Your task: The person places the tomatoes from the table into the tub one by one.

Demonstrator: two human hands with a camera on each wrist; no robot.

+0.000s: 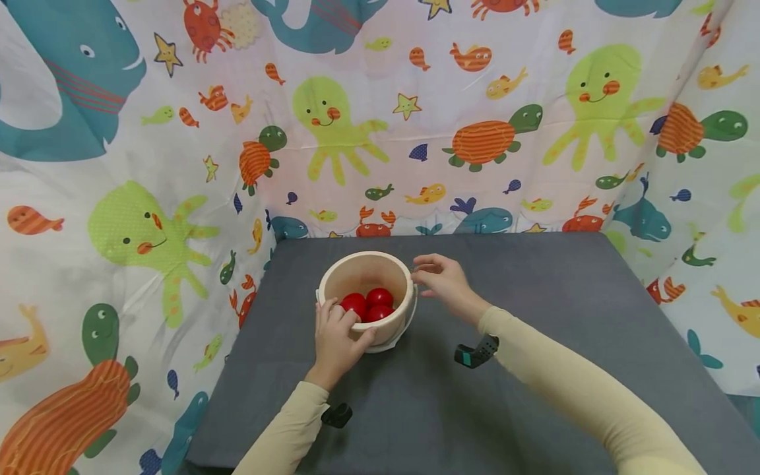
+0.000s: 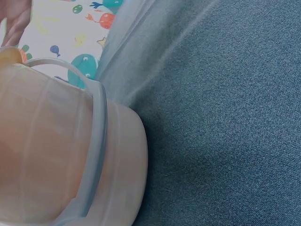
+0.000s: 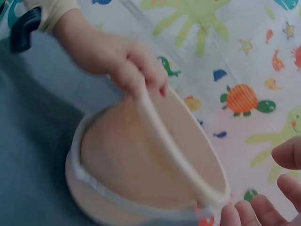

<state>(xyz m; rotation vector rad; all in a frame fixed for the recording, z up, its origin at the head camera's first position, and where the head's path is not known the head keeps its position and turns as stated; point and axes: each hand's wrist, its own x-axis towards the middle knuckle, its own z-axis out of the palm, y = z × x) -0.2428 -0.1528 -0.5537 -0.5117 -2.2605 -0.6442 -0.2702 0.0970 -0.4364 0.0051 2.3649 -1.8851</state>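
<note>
A cream bucket (image 1: 393, 328) with a thin handle (image 1: 410, 323) lowered along its side stands on the dark grey table. Three glossy red balls (image 1: 380, 297) lie together inside it. My left hand (image 1: 337, 338) grips the near left rim, fingers bent over into the bucket beside the balls; the right wrist view also shows this left hand (image 3: 117, 61) on the rim. At the bucket's right side, my right hand (image 1: 445, 282) is held with loosely bent fingers close to the rim. Its fingers (image 3: 263, 212) show around the rim's edge in the right wrist view, holding nothing.
The grey tabletop (image 1: 534, 330) extends to both sides of the bucket. A white curtain (image 1: 356, 59) printed with sea animals hangs behind and along both sides. Dark bands (image 1: 477, 351) are worn on both wrists.
</note>
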